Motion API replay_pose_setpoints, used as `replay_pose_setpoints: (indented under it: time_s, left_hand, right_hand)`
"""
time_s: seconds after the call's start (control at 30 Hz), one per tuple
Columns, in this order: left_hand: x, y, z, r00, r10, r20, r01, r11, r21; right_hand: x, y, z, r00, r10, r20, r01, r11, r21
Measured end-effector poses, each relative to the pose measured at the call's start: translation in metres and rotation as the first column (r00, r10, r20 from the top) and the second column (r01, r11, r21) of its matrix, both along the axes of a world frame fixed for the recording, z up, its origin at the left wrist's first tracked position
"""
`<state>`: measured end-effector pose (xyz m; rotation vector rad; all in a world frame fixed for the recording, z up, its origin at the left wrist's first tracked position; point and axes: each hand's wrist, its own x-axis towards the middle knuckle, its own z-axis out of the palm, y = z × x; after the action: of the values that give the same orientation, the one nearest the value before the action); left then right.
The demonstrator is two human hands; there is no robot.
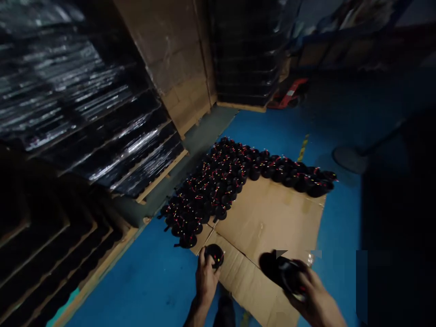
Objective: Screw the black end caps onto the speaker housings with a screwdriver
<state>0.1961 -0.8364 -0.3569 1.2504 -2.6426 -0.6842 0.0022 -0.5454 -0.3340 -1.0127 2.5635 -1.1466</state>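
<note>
My left hand (205,280) grips a round black part with wires (215,254), just above the near edge of the cardboard sheet (272,218). Red and yellow spots show on the part's top. Lower right, my right hand (320,297) is closed around another black rounded part (290,276), blurred by motion, with a spot of red on it. A dark shape (270,264) lies directly left of that part; whether it is a shadow or an object I cannot tell. Beyond my hands, many similar black wired parts (218,177) stand packed together along the left and far sides of the cardboard.
Wrapped black stacks on pallets (163,175) line the left, with brown cartons (185,68) behind. A red pallet jack (291,93) stands at the back. A round grey base (349,159) with a pole rests on the blue floor (136,286) at right.
</note>
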Motion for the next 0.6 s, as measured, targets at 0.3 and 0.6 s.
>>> replay_pose_setpoints:
  time_s: [0.3,0.6]
  left_hand:
    - [0.047,-0.073,-0.115,0.988,0.154,-0.004,-0.152,0.982,0.116]
    - [0.076,-0.034,-0.168,0.965,0.260,-0.026,-0.251,0.949,0.191]
  right_hand:
    - [0.015,-0.299,-0.086,0.761,0.582,-0.287,-0.434,0.786,0.441]
    - [0.002,-0.370,-0.187,0.643,0.750,-0.156,-0.553,0.595,0.583]
